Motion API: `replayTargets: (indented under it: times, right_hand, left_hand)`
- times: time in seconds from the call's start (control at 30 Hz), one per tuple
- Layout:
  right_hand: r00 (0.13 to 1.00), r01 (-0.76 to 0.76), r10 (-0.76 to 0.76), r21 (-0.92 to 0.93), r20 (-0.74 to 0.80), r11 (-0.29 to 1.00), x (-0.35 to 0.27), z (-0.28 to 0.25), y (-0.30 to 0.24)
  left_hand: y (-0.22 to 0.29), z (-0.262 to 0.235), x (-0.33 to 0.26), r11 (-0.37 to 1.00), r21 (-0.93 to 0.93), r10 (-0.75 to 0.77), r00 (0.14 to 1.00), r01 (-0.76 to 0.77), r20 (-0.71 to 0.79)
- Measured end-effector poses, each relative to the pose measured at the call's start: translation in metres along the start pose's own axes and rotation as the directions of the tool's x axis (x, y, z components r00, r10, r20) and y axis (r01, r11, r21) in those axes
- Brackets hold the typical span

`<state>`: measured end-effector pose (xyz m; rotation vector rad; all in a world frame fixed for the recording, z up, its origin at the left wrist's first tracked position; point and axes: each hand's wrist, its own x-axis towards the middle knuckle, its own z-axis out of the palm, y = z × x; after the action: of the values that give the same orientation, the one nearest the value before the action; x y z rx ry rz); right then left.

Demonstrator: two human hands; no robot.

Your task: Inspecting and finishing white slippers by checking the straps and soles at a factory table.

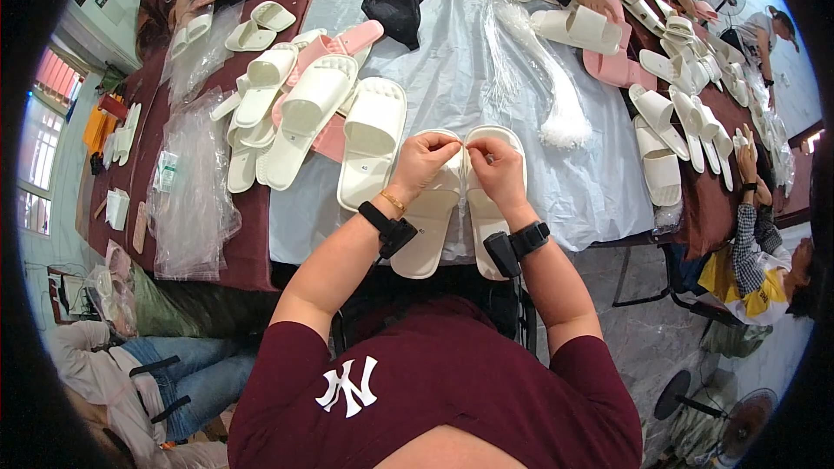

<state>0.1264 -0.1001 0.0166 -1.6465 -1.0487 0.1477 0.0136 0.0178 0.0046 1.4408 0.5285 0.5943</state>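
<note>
A pair of off-white slippers lies side by side in front of me, the left slipper (419, 239) and the right slipper (483, 230), heels toward me at the table's near edge. My left hand (424, 165) and my right hand (499, 175) are over their front straps, fingertips pinched close together where the two slippers meet. Whatever is between the fingertips is too small to make out. Just left of my left hand is another white slipper (369, 143). A bundle of thin white plastic strands (565, 117) lies beyond my right hand.
Left of me are piled white and pink slippers (304, 113) and clear plastic bags (193, 191). A black cloth item (395, 10) lies farther back. White slippers (665, 165) line the right side. Co-workers' hands (592, 2) handle slippers across the table's silvery cover (608, 200).
</note>
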Motion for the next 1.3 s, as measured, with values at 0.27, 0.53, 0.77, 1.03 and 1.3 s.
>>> replayTargets:
  times: [0.27,0.53,0.77,1.03,1.3]
  right_hand:
    - [1.000,-0.024,0.024,-0.006,0.016,1.000,0.000,-0.002,0.001]
    - [1.000,-0.018,0.018,-0.005,0.019,1.000,0.001,0.003,0.003]
    - [0.999,-0.037,0.037,-0.025,-0.007,0.999,0.000,0.001,0.004]
    - [0.999,-0.030,0.030,0.004,0.024,1.000,-0.003,0.005,0.009]
    - [0.998,-0.023,0.024,-0.038,0.051,0.999,-0.002,0.002,0.000]
  left_hand:
    - [-0.001,0.002,-0.001,0.998,0.049,0.030,0.999,-0.032,0.026]
    - [-0.005,0.001,0.002,0.997,0.066,0.030,1.000,-0.031,0.007]
    - [0.000,0.006,0.000,0.962,0.219,0.158,0.987,-0.160,0.028]
    - [0.002,0.006,-0.009,0.974,0.192,0.121,0.992,-0.123,0.020]
    - [0.002,0.006,-0.004,0.972,0.208,0.105,0.994,-0.111,0.040]
